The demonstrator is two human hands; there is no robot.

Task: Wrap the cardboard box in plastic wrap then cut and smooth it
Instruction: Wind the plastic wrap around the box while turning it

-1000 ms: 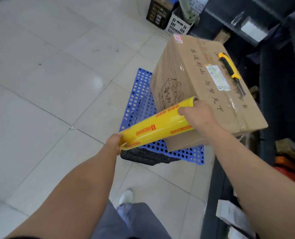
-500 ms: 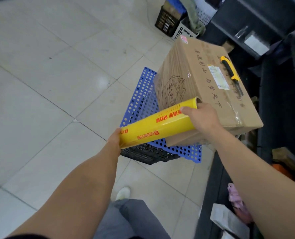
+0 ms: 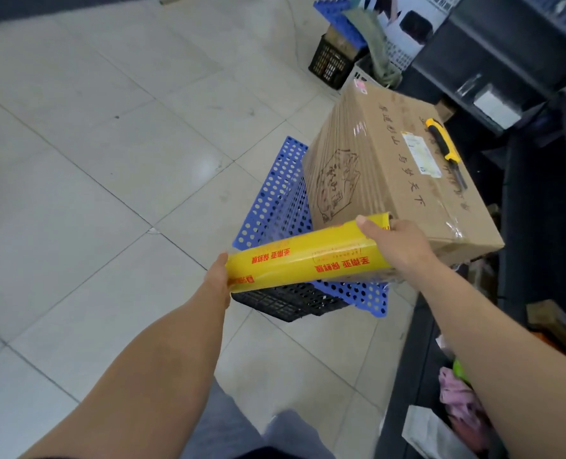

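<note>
In front of the cardboard box (image 3: 391,167), both my bare forearms are reaching forward. My right hand (image 3: 397,246) is clutching the far end of the plastic wrap roll (image 3: 308,263), thumb lying on top. My left hand (image 3: 217,276) is gripping the near end, fingers hidden behind it. The roll is slanting across the box's near lower corner; whether they are touching, I cannot tell. A knife (image 3: 442,147) is resting on the box top.

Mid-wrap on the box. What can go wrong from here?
1. The utility knife lies loose atop the cardboard box; a film pass could trap or knock it off.
2. The box perches on a blue perforated panel over a black crate; tension from the plastic wrap roll, gripped by left hand and right hand, might shift it.
</note>
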